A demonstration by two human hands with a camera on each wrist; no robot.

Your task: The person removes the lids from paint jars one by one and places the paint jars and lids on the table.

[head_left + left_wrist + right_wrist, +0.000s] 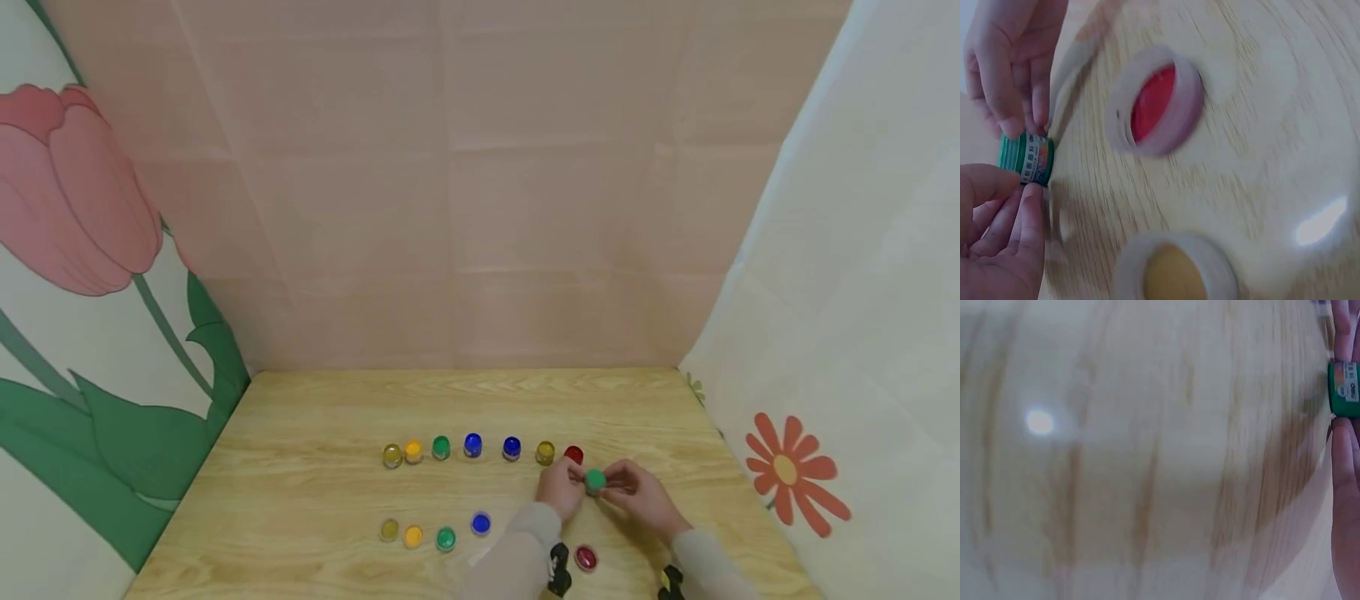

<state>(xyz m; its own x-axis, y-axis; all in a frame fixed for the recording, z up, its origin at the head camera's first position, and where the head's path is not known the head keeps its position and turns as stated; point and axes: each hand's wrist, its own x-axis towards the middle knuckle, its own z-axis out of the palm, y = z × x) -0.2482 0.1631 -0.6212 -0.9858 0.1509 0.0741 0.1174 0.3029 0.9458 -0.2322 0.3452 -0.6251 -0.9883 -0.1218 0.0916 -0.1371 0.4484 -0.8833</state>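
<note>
A small green paint jar (595, 482) with a ridged green lid and a printed label is held between both hands, above the right part of the table. My left hand (562, 487) pinches it from the left with thumb and fingers. From the other side my right hand (647, 498) grips it with its fingertips. The left wrist view shows the jar (1027, 159) lying sideways between the fingers of the two hands. Just beyond the left hand stands an open red jar (573, 454), partly covered by that hand. An upturned red lid (587, 557) lies between the forearms.
Several open paint jars, among them a blue one (472, 445) and an orange one (413, 452), form a back row. Nearer lie upturned lids, including a green lid (446, 538) and a blue lid (481, 523). An olive lid (1175, 275) shows in the left wrist view.
</note>
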